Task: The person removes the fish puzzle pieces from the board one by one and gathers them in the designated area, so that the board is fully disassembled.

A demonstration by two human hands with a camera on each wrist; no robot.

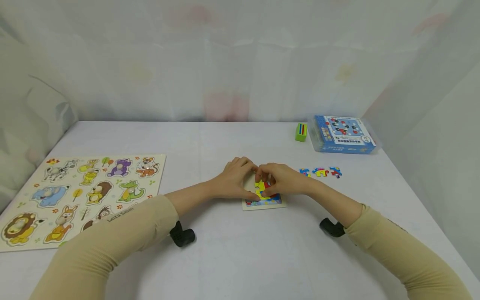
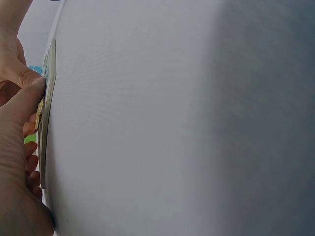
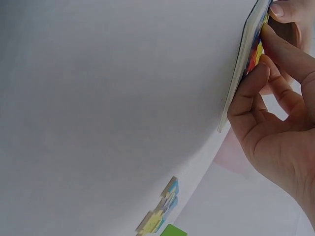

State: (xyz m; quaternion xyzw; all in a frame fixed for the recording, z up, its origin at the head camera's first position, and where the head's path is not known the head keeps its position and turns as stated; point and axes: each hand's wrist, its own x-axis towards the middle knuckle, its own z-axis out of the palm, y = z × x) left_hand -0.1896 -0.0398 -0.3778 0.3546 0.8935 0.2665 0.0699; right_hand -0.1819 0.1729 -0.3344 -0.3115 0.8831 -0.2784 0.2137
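Observation:
A small puzzle board [image 1: 265, 207], with bright yellow, red and blue pieces in its frame, lies under both hands in the head view. Around its left side spans my left hand [image 1: 234, 179], the thumb low on the picture and the fingers at the far side. In the left wrist view that thumb [image 2: 27, 101] lies over the board's edge. From the right, my right hand [image 1: 281, 178] pinches a yellow puzzle piece [image 1: 258, 186] against the board between thumb and fingers. The fingers hide much of this piece.
Three loose puzzle pieces [image 1: 320, 171] lie right of the board. Behind them stand a green block [image 1: 301, 132] with coloured stripes and a blue box [image 1: 345, 135]. A large animal puzzle board [image 1: 121, 160] covers the table's left. Black wrist mounts [image 1: 182, 234] hang below the sleeves.

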